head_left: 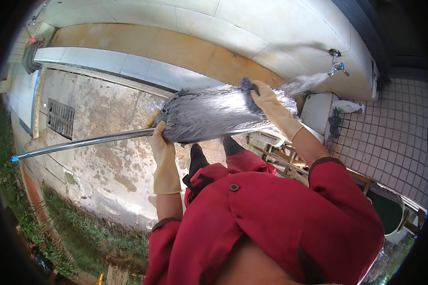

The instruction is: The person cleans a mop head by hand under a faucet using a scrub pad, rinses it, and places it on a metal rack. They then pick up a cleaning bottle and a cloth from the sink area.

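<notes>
Before me lies a wet grey flat mop head [203, 115] with long fringe, stretched over the tiled rim of a wash trough. My left hand [158, 135], in a cream rubber glove, grips its left end where the metal pole [82, 144] comes out; some fingers are hidden behind the fringe. In a matching glove, my right hand [265, 99] holds a bunched dark grey cloth [249, 93] against the upper right part of the mop head. Water sprays from an open wall tap [335, 66] towards the mop's right end.
The trough [139, 42] has an orange-brown tiled floor and a pale front wall [132, 66]. A white bottle [347, 107] lies on the tiled ledge at right. Wooden frames [285, 158] stand below it. A drain grate [60, 117] is set in the stained concrete [110, 142].
</notes>
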### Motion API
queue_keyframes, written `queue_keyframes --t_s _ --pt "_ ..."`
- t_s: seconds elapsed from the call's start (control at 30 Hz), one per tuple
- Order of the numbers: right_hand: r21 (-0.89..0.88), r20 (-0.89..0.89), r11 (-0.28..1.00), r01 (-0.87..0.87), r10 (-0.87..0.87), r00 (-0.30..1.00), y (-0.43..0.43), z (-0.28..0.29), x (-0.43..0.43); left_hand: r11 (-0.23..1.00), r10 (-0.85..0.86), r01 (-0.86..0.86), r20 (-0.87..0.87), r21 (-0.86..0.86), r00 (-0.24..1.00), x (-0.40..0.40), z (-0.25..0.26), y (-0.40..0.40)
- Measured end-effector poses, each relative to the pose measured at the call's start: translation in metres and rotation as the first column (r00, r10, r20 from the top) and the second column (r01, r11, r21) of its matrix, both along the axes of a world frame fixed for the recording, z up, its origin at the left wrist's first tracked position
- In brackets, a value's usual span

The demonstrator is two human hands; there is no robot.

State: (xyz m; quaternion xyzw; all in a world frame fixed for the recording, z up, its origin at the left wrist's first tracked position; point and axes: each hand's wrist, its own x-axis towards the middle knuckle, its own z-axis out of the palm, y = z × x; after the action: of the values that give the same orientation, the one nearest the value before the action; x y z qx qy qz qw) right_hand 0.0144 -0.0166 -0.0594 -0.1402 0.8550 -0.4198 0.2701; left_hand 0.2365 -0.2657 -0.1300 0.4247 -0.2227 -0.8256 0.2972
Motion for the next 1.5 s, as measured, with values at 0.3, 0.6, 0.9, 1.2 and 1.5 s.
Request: queue_keyframes --t_s 0.3,0.6,0.9,1.2,1.5 --pt "0.102 -0.218 0.874 -0.475 0.486 0.846 -0.1 -0.013 0.044 0.998 -0.045 0.044 0.016 0.052 0.999 0.005 -0.001 -0.01" --pt "0.261 -0.05 0.939 0.222 -0.216 0.975 0.209 -0.057 -0.042 0.997 -0.021 0.011 0.145 0.074 0.989 0.002 0.0 -0.008" --pt "0.042 -0.012 0.958 -0.284 0.285 0.959 0.021 -0.03 -0.011 0.987 -0.141 0.126 0.155 0.105 0.978 -0.008 0.019 -0.01" --pt "0.65 -0.06 0.713 0.265 -0.299 0.952 0.282 -0.025 -0.064 0.99 -0.139 0.14 0.106 0.002 0.985 0.004 -0.008 -0.018" --pt "0.192 0.144 0.91 -0.367 0.344 0.928 0.161 -0.011 0.002 0.989 -0.149 0.147 0.177 0.026 0.973 0.002 -0.005 -0.025"
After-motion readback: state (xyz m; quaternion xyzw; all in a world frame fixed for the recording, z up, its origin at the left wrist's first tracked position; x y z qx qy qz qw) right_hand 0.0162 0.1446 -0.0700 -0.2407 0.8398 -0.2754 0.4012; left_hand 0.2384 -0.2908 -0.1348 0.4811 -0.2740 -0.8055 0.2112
